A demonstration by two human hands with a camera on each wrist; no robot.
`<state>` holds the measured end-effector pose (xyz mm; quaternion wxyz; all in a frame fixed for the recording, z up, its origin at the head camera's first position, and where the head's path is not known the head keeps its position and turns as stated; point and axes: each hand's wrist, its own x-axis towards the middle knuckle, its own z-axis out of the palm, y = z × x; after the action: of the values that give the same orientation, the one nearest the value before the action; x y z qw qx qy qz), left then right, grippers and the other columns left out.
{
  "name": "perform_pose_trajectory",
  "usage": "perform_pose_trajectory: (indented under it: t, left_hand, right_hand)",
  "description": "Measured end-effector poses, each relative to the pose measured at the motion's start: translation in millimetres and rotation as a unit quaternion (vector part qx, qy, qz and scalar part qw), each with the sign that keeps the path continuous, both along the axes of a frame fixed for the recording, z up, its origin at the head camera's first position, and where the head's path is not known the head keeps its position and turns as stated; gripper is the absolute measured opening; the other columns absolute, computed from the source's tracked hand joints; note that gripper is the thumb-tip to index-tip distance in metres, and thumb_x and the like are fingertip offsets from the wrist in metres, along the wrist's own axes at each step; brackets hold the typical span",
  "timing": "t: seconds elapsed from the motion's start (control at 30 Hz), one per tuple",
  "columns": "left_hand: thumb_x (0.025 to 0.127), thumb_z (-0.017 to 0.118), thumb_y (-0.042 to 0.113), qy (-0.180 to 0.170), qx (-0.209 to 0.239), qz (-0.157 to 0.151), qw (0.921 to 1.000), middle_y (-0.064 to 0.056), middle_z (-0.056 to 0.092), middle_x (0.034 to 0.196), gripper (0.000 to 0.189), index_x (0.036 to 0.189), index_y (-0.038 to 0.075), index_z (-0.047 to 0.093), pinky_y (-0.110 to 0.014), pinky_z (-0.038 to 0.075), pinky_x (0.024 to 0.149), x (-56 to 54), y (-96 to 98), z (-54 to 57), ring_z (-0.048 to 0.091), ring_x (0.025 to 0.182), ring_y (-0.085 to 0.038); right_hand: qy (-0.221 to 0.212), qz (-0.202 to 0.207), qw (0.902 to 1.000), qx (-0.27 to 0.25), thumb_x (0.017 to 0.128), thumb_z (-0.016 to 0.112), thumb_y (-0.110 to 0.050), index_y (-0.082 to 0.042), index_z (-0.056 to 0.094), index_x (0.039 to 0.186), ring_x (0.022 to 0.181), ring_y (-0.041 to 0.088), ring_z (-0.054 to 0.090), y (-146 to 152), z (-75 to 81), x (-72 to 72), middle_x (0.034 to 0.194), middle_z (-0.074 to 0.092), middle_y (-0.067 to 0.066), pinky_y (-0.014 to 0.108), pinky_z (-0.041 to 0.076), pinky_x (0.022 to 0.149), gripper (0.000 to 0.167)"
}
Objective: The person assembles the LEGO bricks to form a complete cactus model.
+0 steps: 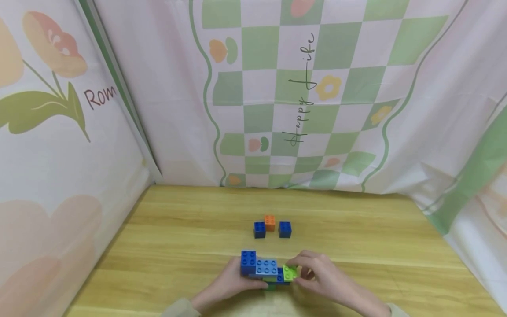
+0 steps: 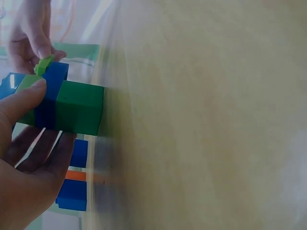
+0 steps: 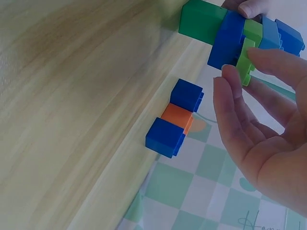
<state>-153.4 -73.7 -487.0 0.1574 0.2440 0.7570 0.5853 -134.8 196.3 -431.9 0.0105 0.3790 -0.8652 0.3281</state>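
Observation:
My left hand [image 1: 231, 280] grips a stack of toy building blocks from the left, thumb along its near side. A green block [image 2: 80, 108] forms the bottom. Above it come a wide dark blue block [image 3: 227, 40], a lime layer [image 3: 253, 31], a light blue block [image 1: 266, 267] and a dark blue block [image 1: 248, 261] at the top left. With thumb and fingers my right hand [image 1: 324, 274] pinches a thin lime block [image 1: 290, 273] at the right end of the wide dark blue block, right at its studs. The left palm is mostly hidden in the head view.
Beyond the hands, two small dark blue blocks, the left one [image 1: 259, 230] and the right one [image 1: 284, 229], stand on the wooden table [image 1: 190, 224] with an orange block [image 1: 270, 223] between and slightly behind them. A patterned curtain [image 1: 261, 88] hangs along the table's back edge.

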Motion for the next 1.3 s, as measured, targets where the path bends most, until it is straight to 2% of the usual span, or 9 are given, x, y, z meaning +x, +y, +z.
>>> perform_pose_trajectory:
  t: [0.23, 0.5, 0.83, 1.0, 1.3]
  left_hand:
    - [0.078, 0.084, 0.023, 0.000, -0.010, 0.007, 0.9999, -0.002, 0.071, 0.124, 0.060, 0.132, 0.011, 0.061, -0.020, 0.051, 0.100, -1.7, 0.0, 0.2, 0.068, 0.111, -0.009]
    - [0.078, 0.084, 0.023, -0.007, -0.019, 0.010, 0.9998, -0.002, 0.071, 0.124, 0.060, 0.132, 0.010, 0.061, -0.019, 0.052, 0.099, -2.1, -0.4, 3.6, 0.068, 0.111, -0.009]
    - [0.078, 0.084, 0.023, -0.010, -0.017, 0.008, 0.9998, -0.002, 0.072, 0.122, 0.057, 0.130, 0.011, 0.062, -0.018, 0.051, 0.099, -2.1, -0.3, 3.7, 0.069, 0.110, -0.008]
    - [0.078, 0.084, 0.022, -0.012, -0.016, 0.009, 0.9998, -0.003, 0.073, 0.121, 0.054, 0.128, 0.014, 0.064, -0.018, 0.052, 0.097, -2.3, -0.1, 2.8, 0.069, 0.109, -0.008]
    - [0.078, 0.084, 0.023, -0.005, -0.023, 0.015, 0.9996, -0.002, 0.073, 0.121, 0.056, 0.129, 0.012, 0.063, -0.018, 0.052, 0.098, -2.4, -0.2, 2.7, 0.069, 0.109, -0.008]
  right_hand:
    - [0.006, 0.001, 1.0000, -0.001, 0.079, 0.075, -0.003, -0.001, 0.069, 0.114, 0.074, -0.009, 0.058, -0.5, -0.2, 0.2, 0.098, 0.072, 0.009, 0.009, 0.054, 0.061, 0.036]
    - [0.024, 0.020, 0.9995, -0.002, 0.077, 0.077, -0.001, 0.000, 0.072, 0.111, 0.070, -0.011, 0.055, -1.0, -0.1, -4.6, 0.088, 0.070, 0.004, 0.007, 0.051, 0.057, 0.035]
    - [0.020, 0.044, 0.9988, -0.002, 0.077, 0.078, -0.004, 0.002, 0.073, 0.111, 0.069, -0.012, 0.054, -0.1, -0.8, -12.6, 0.085, 0.066, 0.000, 0.007, 0.052, 0.057, 0.035]
    - [0.014, 0.035, 0.9993, -0.005, 0.076, 0.079, -0.004, 0.000, 0.074, 0.109, 0.068, -0.013, 0.053, -0.6, -2.3, -12.6, 0.083, 0.064, -0.002, 0.007, 0.052, 0.055, 0.034]
    - [0.013, 0.013, 0.9998, -0.003, 0.074, 0.080, -0.005, -0.001, 0.074, 0.109, 0.063, -0.014, 0.046, -2.9, -1.9, -8.9, 0.078, 0.062, -0.005, 0.007, 0.047, 0.050, 0.035]
